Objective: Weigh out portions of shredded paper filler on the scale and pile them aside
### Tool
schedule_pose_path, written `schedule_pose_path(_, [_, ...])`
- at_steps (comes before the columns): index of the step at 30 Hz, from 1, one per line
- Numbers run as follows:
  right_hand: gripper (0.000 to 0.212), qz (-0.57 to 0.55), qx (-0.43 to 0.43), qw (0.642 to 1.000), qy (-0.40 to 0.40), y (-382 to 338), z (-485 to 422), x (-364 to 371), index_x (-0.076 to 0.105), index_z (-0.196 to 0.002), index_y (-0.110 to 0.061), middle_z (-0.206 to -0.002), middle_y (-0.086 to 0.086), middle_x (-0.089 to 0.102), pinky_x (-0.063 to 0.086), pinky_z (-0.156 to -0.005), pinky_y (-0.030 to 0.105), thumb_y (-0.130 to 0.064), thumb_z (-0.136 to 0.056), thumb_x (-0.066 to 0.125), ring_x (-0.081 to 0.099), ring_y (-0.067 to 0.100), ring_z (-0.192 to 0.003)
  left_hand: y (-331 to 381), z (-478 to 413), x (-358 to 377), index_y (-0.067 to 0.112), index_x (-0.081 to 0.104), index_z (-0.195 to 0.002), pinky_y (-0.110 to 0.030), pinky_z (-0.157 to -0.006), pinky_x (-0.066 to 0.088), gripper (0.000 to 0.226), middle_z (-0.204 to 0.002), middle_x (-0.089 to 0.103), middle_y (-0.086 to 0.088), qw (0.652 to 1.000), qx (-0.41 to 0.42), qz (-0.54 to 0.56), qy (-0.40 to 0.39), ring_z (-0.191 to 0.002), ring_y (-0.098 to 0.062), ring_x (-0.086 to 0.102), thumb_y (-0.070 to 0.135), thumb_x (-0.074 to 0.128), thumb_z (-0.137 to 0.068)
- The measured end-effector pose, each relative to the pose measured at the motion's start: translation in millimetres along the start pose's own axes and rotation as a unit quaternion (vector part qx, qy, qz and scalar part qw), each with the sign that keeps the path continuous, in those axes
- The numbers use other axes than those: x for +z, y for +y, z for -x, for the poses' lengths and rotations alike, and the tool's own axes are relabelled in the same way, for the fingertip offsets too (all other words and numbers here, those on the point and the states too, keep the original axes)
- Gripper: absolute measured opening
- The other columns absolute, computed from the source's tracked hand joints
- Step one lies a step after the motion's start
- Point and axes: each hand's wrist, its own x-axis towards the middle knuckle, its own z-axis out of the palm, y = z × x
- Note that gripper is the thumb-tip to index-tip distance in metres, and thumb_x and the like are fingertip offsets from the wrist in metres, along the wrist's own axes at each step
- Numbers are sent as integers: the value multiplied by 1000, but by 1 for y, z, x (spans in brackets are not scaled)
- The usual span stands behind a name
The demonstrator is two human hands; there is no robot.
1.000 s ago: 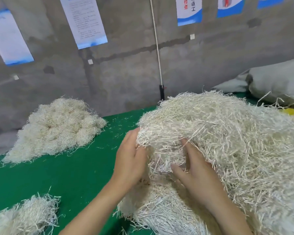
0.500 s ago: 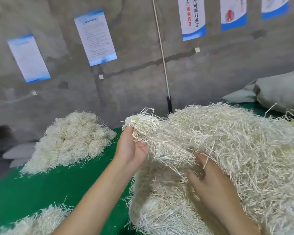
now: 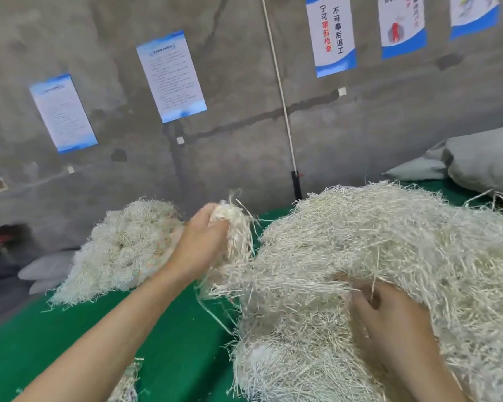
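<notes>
A big mound of pale shredded paper filler [image 3: 389, 256] covers the right half of the green table [image 3: 163, 338]. My left hand [image 3: 201, 242] grips a handful of filler [image 3: 235, 227] lifted up at the mound's left edge, with strands still trailing down to the mound. My right hand [image 3: 389, 323] is dug into the mound's near side, its fingers curled among the shreds. No scale is in view.
A smaller pile of filler [image 3: 122, 250] lies at the table's far left. A bit of another clump [image 3: 125, 384] shows at the bottom edge. Grey sacks [image 3: 482, 158] lie at the far right. A concrete wall with posters stands behind.
My left hand has pulled a handful up and leftward away from the mound. The right hand stays buried in the mound. The camera has tilted up.
</notes>
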Motion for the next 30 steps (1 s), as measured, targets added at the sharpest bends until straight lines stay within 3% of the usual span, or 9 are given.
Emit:
schedule_pose_path(3, [14, -65, -42, 994, 75, 0, 0, -4, 74, -101, -14, -56, -16, 55, 37, -38, 11, -9, -90, 69, 55, -3, -48, -13, 13, 7, 35, 55, -106, -21, -75, 47, 19, -104, 62, 19, 908, 203, -301, -212, -88, -2, 59, 24, 47, -93])
schedule_pose_path(9, [24, -65, -81, 987, 121, 6, -1, 8, 74, -107, -11, -96, 3, 72, 36, -41, 6, -1, -85, 71, 56, 5, -49, -5, 37, 12, 18, 57, -114, -45, -92, 54, 33, -106, 68, 2, 765, 139, -432, -457, -98, -21, 65, 35, 46, -87])
schedule_pose_path(12, [25, -52, -107, 983, 140, 6, -4, 9, 74, -107, -9, -124, 10, 66, 49, -62, 13, 0, -83, 73, 63, 12, -66, -6, 48, 15, 19, 55, -96, -34, -70, 56, 21, -73, 56, 8, 705, 100, -483, -509, -69, -12, 59, 32, 53, -79])
schedule_pose_path(15, [24, -36, -102, 983, 150, 9, -6, 7, 75, -106, -9, -122, 8, 68, 53, -90, 45, -1, -83, 73, 67, 25, -98, -12, 38, 8, 22, 52, -84, -30, -61, 48, 3, -75, 56, 5, 753, 184, -504, -381, -73, -15, 55, 21, 55, -82])
schedule_pose_path(18, [26, 3, -93, 991, 99, 19, -12, 1, 74, -109, -9, -113, 9, 72, 53, -82, 38, -2, -84, 73, 70, 26, -86, -18, 20, -12, 30, 57, -96, -24, -70, 48, 23, -89, 61, 12, 886, 184, -372, -205, -85, -9, 56, 8, 56, -88])
schedule_pose_path(21, [32, 27, -57, 998, 0, 24, -14, 0, 67, -123, -19, -108, 1, 74, 53, -79, 32, -15, -92, 67, 68, 16, -79, -20, 7, -31, 30, 60, -113, -20, -47, 46, 37, -87, 71, 5, 990, 51, -108, -75, -58, -2, 61, 0, 53, -93])
schedule_pose_path(25, [26, 31, -41, 997, -49, 20, -10, 2, 64, -119, -25, -82, -16, 64, 51, -60, 20, -19, -95, 63, 60, 0, -65, -19, -1, -44, 30, 57, -104, -21, -54, 49, 39, -75, 64, 5, 989, -96, 39, 103, -61, -7, 57, -3, 39, -94])
schedule_pose_path(28, [15, 84, -22, 993, -83, 23, -8, 0, 61, -112, -22, -72, -14, 57, 49, -58, 21, -24, -98, 58, 56, -1, -60, -16, -2, -56, 19, 50, -127, -29, -70, 47, 48, -90, 58, 2, 963, -147, 153, 167, -67, -11, 42, -5, 33, -89])
schedule_pose_path(30, [14, 119, -16, 985, -127, 25, -5, -1, 58, -112, -20, -78, -14, 58, 51, -63, 19, -21, -98, 55, 56, -3, -65, -15, 3, -60, 4, 41, -140, -35, -75, 47, 55, -117, 56, -19, 959, -165, 138, 182, -86, -23, 56, -7, 34, -86])
